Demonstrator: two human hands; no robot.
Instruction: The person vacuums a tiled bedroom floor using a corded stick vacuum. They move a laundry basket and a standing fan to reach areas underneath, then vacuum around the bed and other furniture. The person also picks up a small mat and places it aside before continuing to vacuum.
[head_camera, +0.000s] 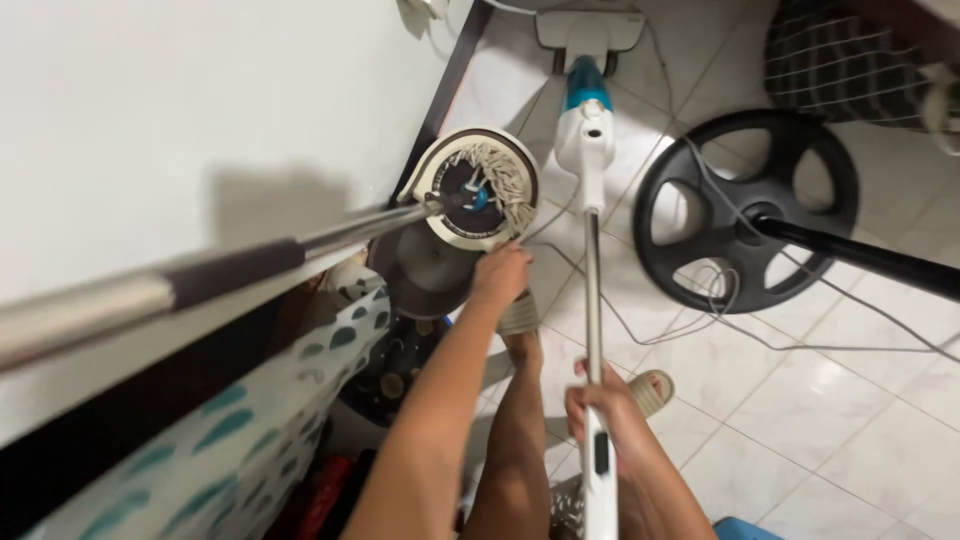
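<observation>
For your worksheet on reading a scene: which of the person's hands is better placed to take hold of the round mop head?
Left. The left hand reaches forward, right by the round mop head, apparently touching its lower edge. The right hand is farther back, wrapped around the stick vacuum's shaft.

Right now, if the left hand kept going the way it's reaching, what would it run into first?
The left hand points up-frame toward the round mop head with its pale strings, on the end of the metal pole. That looks like the first contact, probably its lower rim, though depth is hard to judge from above.
</observation>
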